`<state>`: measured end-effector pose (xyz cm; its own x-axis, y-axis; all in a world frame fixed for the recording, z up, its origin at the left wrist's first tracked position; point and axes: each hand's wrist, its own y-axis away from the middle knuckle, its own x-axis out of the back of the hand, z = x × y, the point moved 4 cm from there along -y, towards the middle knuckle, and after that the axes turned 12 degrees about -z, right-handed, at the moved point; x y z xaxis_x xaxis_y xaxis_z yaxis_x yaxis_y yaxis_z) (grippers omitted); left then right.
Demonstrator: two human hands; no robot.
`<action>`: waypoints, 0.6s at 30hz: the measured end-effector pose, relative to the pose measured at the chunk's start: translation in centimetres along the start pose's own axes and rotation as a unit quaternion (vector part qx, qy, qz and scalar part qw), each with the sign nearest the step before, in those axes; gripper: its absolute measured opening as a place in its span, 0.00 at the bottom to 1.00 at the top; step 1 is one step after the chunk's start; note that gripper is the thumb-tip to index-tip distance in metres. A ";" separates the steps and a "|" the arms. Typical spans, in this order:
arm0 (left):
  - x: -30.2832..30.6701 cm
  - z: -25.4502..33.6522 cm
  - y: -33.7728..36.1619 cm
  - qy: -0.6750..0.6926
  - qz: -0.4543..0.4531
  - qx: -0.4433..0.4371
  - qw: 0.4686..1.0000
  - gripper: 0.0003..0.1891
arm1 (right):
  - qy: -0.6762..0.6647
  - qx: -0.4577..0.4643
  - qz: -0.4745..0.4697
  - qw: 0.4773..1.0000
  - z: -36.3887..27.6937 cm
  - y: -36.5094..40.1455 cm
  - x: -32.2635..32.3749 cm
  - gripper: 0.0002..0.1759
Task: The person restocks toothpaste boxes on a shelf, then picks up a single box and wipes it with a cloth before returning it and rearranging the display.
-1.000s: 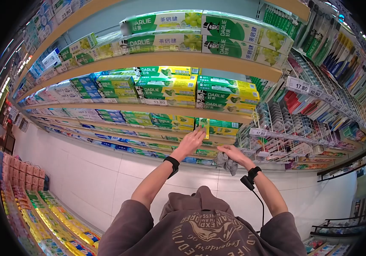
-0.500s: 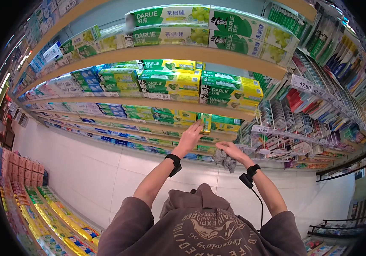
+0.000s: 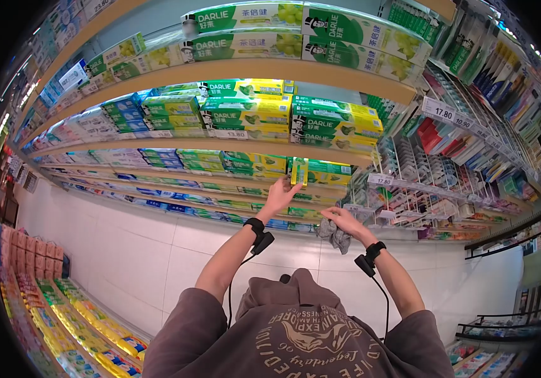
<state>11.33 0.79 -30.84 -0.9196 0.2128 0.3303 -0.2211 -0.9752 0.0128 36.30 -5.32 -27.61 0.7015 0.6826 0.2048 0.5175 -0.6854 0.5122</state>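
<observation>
My left hand (image 3: 281,194) is raised to a lower shelf, its fingers at the bottom of an upright green and yellow toothpaste box (image 3: 299,171); the thumb and a finger look spread around its lower end. Similar green and yellow boxes (image 3: 330,173) lie stacked beside it. To the right and slightly lower, my right hand (image 3: 344,220) is closed on a crumpled grey cloth (image 3: 333,236), which hangs below the fingers.
Shelf edges (image 3: 239,146) with price tags run across above my hands. Larger boxed toothpaste (image 3: 245,47) fills the upper shelf. Hanging racks (image 3: 453,135) stand at the right. Another product shelf (image 3: 87,315) is at the lower left.
My left hand has moved slightly down and left and turned, its fingers now lower on the upright box. The view has shifted slightly. My right hand still holds the cloth.
</observation>
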 end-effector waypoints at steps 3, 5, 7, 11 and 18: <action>-0.3 0.2 -0.2 0.042 -0.018 0.009 0.999 0.40 | -0.008 -0.012 -0.001 1.000 0.9 0.3 0.0 0.32; -0.1 1.1 0.0 0.044 -0.023 0.007 0.999 0.39 | -0.012 -0.020 -0.003 1.000 1.5 0.5 0.0 0.30; 0.1 1.9 0.2 0.009 -0.034 0.023 0.999 0.38 | -0.001 0.004 0.019 1.000 1.9 0.7 0.0 0.34; -0.1 0.3 -0.6 -0.001 -0.018 0.020 1.000 0.38 | -0.002 -0.013 0.023 1.000 1.8 1.5 -0.2 0.34; 0.1 0.8 -0.8 0.016 -0.031 0.060 0.998 0.38 | -0.014 -0.018 0.029 0.999 1.2 2.8 -0.7 0.32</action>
<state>11.69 1.49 -30.05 -0.9153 0.2737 0.2954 -0.2400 -0.9598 0.1454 37.85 -8.03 -27.32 0.7431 0.6348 0.2116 0.4583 -0.7133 0.5302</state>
